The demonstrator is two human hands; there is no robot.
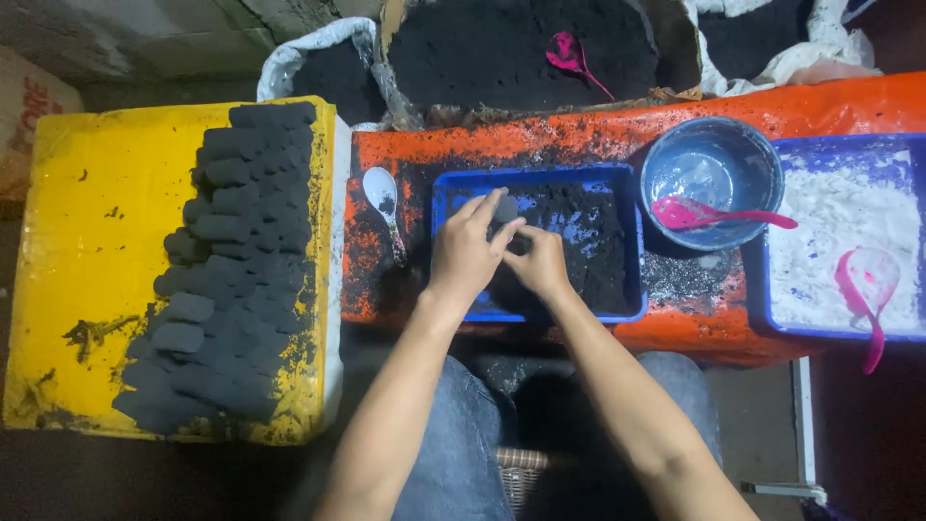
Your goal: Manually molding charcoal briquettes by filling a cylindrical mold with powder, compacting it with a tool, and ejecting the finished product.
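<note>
Leftmost, we see dark pressed blocks [236,260] stacked on a yellow board [87,260], their long axes running left to right. Our left hand [470,253] pinches a small grey block [505,208]; our right hand [540,262] curls beside it, its grasp unclear, over the blue tray [536,178] of black powder. Rightward, on the orange table [579,130], stand a bowl [711,179] with a pink spoon [714,214], then a tray of white powder [849,241].

My left hand [466,253] and right hand [540,265] are bare, black dust on the fingertips, both forearms uncovered with no sleeves showing, and I wear faded blue denim jeans [463,444].
</note>
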